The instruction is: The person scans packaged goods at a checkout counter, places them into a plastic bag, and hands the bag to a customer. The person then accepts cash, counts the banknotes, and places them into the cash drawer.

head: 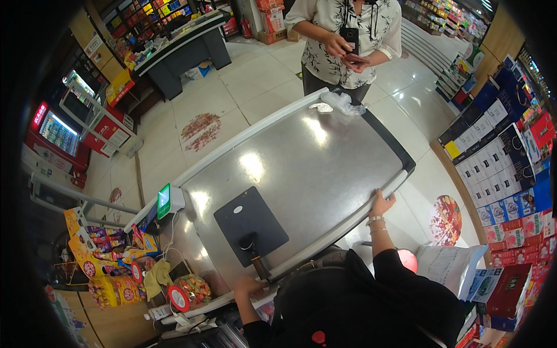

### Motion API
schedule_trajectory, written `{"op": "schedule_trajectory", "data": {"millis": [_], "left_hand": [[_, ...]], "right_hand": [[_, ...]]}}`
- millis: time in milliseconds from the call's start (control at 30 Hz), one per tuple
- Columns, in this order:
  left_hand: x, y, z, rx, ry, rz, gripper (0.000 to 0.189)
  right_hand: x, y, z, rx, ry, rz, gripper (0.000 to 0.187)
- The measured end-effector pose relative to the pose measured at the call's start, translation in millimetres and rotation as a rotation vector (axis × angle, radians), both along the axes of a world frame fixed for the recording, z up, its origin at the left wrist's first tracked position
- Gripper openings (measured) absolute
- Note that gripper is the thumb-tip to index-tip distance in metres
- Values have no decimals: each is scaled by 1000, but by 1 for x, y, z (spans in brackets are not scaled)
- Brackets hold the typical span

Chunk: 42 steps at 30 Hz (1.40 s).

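Observation:
A metal-topped checkout counter point(296, 161) stretches before me. My right hand point(382, 203) rests on its pale near edge, fingers apart, holding nothing. At the near left edge is my left hand point(249, 287), beside the handle of a handheld barcode scanner point(256, 261); its fingers are partly hidden, so its grip cannot be told. The scanner's head lies on a dark square mat point(256, 217). A crumpled clear plastic bag point(343, 103) and a small white crumpled piece point(321, 107) lie at the far corner.
A person point(348, 48) stands beyond the counter, holding a small reddish object. A payment device point(169, 200) with a lit screen, a yellow-green cloth point(157, 278) and a candy jar point(191, 292) stand at the left. Stacked boxed goods point(491, 169) line the right.

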State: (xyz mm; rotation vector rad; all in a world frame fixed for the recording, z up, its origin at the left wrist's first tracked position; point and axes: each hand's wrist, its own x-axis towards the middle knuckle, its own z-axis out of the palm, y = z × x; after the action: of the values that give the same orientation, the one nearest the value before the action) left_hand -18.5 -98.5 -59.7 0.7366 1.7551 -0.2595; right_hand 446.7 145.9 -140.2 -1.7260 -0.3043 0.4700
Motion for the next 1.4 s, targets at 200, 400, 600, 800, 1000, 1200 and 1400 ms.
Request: {"op": "schedule_trajectory", "data": {"millis": [200,400,600,800,1000,1200,1400], "left_hand": [[1,2,4,-8,-24,46,37],[0,1,1,-16,-24,9,39],[1,0,4,0,-5,-20,41],[2,-1,5,37,23,-66,41],[2,-1,3,19,-11,-11,40],[4,0,6,13,-30,12,38],[4,2,10,12,-31,12,38]], "right_hand": [[-3,0,4,57,48,-10,78],[-2,0,3,54,43,-12,79],[0,0,-2,82,78,-14,79],[2,2,-7,61,15,-5,80],[2,2,-9,52,18,-17,80],[3,2,-8,64,45,-6,79],[1,0,-4,24,21,-8,80]]}}
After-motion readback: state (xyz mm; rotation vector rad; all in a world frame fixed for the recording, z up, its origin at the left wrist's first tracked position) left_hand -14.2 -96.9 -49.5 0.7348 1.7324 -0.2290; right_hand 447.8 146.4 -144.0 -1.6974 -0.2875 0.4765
